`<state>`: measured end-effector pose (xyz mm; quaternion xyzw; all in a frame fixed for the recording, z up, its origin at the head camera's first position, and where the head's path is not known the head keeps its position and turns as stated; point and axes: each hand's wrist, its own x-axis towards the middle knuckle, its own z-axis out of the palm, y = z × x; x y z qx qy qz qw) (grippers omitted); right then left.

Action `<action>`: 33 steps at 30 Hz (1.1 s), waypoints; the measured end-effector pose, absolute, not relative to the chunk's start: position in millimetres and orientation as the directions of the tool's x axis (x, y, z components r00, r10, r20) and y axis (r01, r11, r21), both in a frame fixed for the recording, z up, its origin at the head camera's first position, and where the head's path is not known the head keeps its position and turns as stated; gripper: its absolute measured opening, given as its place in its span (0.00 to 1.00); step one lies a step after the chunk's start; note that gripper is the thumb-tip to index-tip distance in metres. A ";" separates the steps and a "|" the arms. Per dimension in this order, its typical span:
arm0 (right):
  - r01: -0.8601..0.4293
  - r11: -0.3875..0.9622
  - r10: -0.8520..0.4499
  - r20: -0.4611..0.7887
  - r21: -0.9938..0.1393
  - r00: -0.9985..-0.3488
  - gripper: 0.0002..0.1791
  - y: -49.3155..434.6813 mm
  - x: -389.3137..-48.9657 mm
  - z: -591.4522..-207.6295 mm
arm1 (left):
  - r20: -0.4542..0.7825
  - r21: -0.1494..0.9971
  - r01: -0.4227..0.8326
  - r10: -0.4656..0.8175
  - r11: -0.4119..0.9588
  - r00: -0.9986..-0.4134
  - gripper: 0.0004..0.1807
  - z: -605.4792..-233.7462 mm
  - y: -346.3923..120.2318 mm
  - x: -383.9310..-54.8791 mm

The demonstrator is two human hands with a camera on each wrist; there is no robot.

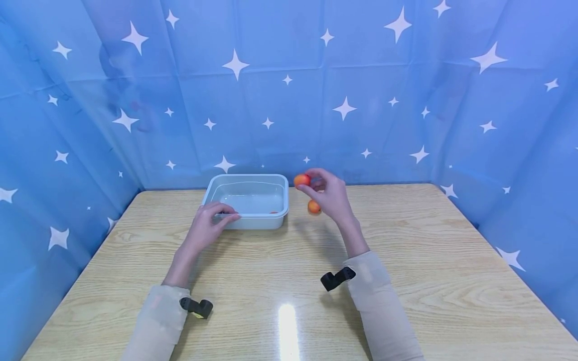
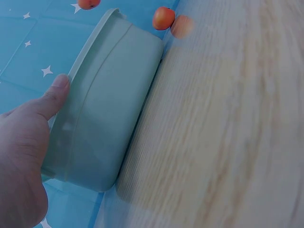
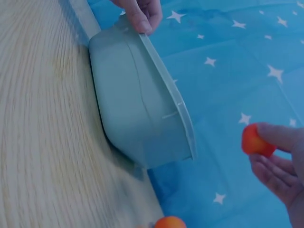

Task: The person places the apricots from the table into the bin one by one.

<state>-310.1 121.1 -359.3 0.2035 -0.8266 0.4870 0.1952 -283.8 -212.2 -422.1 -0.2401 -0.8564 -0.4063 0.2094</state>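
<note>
My left hand [image 1: 208, 224] pinches the near-left rim of a pale blue-green plastic basin [image 1: 259, 222], with the thumb outside the wall. My right hand [image 1: 333, 196] holds a small round orange-red fruit [image 1: 301, 180] between thumb and fingertips, raised just right of the basin. In the right wrist view this held fruit [image 3: 256, 141] stands apart from the basin's rim. A second such fruit [image 1: 313, 206] rests on the table below the right hand. Inside the basin, a sliver of orange [image 1: 274, 212] shows over the near rim; the rest of it is hidden.
The wooden table [image 1: 253, 281] has its back edge against a blue curtain [image 1: 289, 100] with white stars, which also encloses both sides. The basin stands close to that back edge. Black wrist cameras sit on both sleeves.
</note>
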 end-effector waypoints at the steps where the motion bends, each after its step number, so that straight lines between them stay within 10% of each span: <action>1: -0.530 0.440 -0.147 0.524 -0.725 -0.839 0.19 119.9 -309.9 -358.6 | 0.554 0.597 0.582 0.241 0.553 -0.797 0.05 -422.1 -212.4 -283.8; 33: -0.590 0.366 -0.265 0.528 -0.719 -0.807 0.20 73.1 -313.3 -381.7 | 0.544 0.601 0.569 0.234 0.562 -0.806 0.05 -423.5 -213.0 -285.1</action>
